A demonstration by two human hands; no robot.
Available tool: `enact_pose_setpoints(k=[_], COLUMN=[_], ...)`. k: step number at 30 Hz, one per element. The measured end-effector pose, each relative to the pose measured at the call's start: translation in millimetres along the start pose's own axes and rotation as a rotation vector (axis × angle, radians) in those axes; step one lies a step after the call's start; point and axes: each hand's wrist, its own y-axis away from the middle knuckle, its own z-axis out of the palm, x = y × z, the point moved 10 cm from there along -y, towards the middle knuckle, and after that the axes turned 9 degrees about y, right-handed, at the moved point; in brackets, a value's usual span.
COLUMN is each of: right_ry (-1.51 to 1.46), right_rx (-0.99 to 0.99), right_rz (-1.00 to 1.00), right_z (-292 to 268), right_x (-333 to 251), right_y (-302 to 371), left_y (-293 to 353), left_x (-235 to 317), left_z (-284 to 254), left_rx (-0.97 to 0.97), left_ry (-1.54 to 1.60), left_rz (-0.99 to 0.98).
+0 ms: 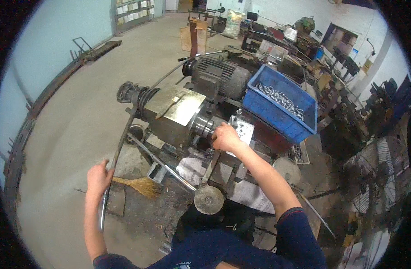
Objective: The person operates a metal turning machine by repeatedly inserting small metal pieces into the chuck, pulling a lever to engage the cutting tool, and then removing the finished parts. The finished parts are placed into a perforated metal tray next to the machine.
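Grey metal spindle (202, 125), at the right edge of the machine housing (163, 130): right hand (226, 138) at its end, fingers bent inward; cannot tell whether they grip a part. Long dark bar (121, 145), running down past the housing's left edge: left hand (99, 179) against it, fingers curled, closure around it unclear. Pale block with holes (245, 130), just beside the right hand. Blue crate (270, 113), near the motor (219, 75), containing shiny metal pieces (279, 98). Straw broom (145, 186), low, near the left hand.

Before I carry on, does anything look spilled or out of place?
Yes, mildly: small debris lies scattered on the floor near the machine, and a straw broom lies beside it, perhaps ordinary workshop mess.
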Motion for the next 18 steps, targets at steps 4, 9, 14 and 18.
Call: enact_pose_setpoints(k=[4,9,14,18], right_ry=[-0.089,-0.241,-0.219,-0.200], right_rx=[0.008,0.173,-0.009,-0.029], right_rz=[0.024,0.013,0.046,0.071], right_z=[8,-3,-3,-2], right_x=[5,2,-3,-2], right_y=[-9,-6,-25,-22], left_y=[56,67,50,36], left_x=[-61,-86,-96,-103], left_z=[16,54,60,62], left_rx=[-0.121,0.053,0.068,0.040], left_ry=[0.124,0.106,0.039,-0.109], left_rz=[-0.241,-0.301,-0.271,-0.291])
